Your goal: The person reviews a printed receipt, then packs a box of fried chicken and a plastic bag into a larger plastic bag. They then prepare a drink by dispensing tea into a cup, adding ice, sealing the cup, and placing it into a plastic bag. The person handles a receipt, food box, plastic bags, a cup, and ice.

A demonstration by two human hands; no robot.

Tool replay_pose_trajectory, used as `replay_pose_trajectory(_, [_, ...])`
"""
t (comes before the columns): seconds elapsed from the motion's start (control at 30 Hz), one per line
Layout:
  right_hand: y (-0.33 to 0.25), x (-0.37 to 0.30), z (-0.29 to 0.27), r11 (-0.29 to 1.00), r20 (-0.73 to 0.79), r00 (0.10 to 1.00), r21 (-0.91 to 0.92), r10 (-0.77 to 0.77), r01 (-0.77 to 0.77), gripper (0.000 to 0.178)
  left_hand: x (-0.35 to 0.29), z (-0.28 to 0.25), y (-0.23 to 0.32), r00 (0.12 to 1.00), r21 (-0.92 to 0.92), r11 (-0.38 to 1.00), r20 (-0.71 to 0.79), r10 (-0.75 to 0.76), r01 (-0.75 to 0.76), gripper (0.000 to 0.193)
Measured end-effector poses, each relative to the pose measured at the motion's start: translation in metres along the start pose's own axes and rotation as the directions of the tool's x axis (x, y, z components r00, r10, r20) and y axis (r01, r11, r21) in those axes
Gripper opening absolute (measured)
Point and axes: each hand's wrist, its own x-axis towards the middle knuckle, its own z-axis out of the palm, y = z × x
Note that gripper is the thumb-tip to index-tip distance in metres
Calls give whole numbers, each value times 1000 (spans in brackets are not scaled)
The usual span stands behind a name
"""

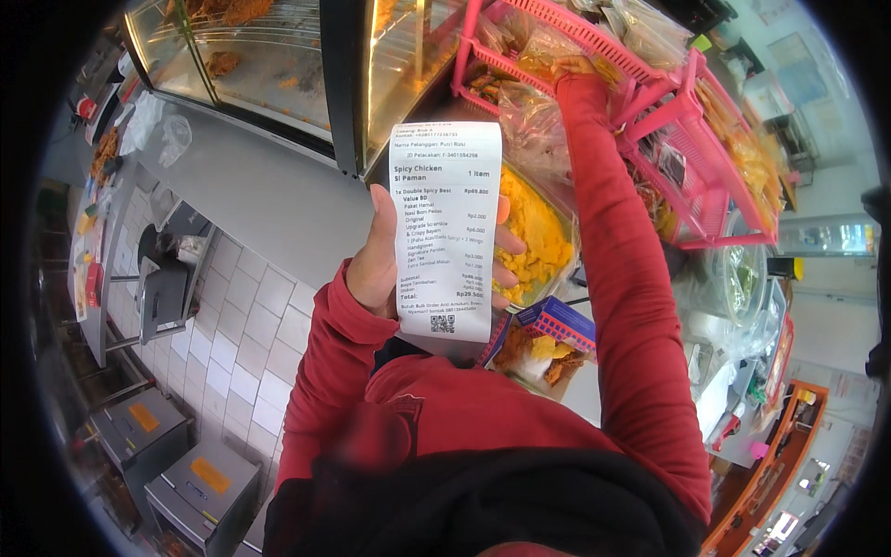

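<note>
My left hand [374,265] holds up a long white printed receipt [444,237], thumb on its left edge and fingertips showing past its right edge. Stretched far forward, my right hand [575,66] is inside a pink plastic basket [594,35] among clear plastic packets [543,51]. Its fingers look curled down onto the packets; what they grip, if anything, is too small to make out. Behind the receipt, a metal tray [534,302] holds yellow scrambled egg [536,237]. Closer to me, an open blue and red box [561,322] contains fried chicken [513,351], yellow pieces and something white.
A glass display case [260,70] with fried food stands at the far left, beside a grey counter [251,209]. Another pink basket [696,139] with packets is at the right, near clear plastic bags [729,278]. Grey cabinets [204,483] stand on the tiled floor at lower left.
</note>
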Motion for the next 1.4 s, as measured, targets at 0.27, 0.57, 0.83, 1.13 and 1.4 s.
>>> replay_pose_trajectory(0.27, [-25, 0, -4, 994, 125, 992, 108, 18, -32, 24, -9, 6, -1, 1000, 19, 1000, 17, 1, -1, 98])
replay_pose_trajectory(0.57, [-166, -101, -65, 932, 337, 902, -145, -270, 334, 35, -17, 15, -4, 1000, 25, 1000, 22, 0, -1, 105])
replay_pose_trajectory(0.83, [-256, -244, -196, 977, 381, 910, 66, 161, -201, 26, -8, 35, -36, 990, 10, 993, 76, -121, 120, 113])
replay_pose_trajectory(1.13, [-246, -408, -273, 847, 120, 839, -103, 530, -521, 21, -10, 51, -95, 954, 106, 961, 134, -270, 257, 98])
replay_pose_trajectory(1.4, [-204, -468, -251, 830, 147, 842, 148, 520, -538, 18, -31, 59, -127, 967, 134, 968, 110, -228, 213, 95])
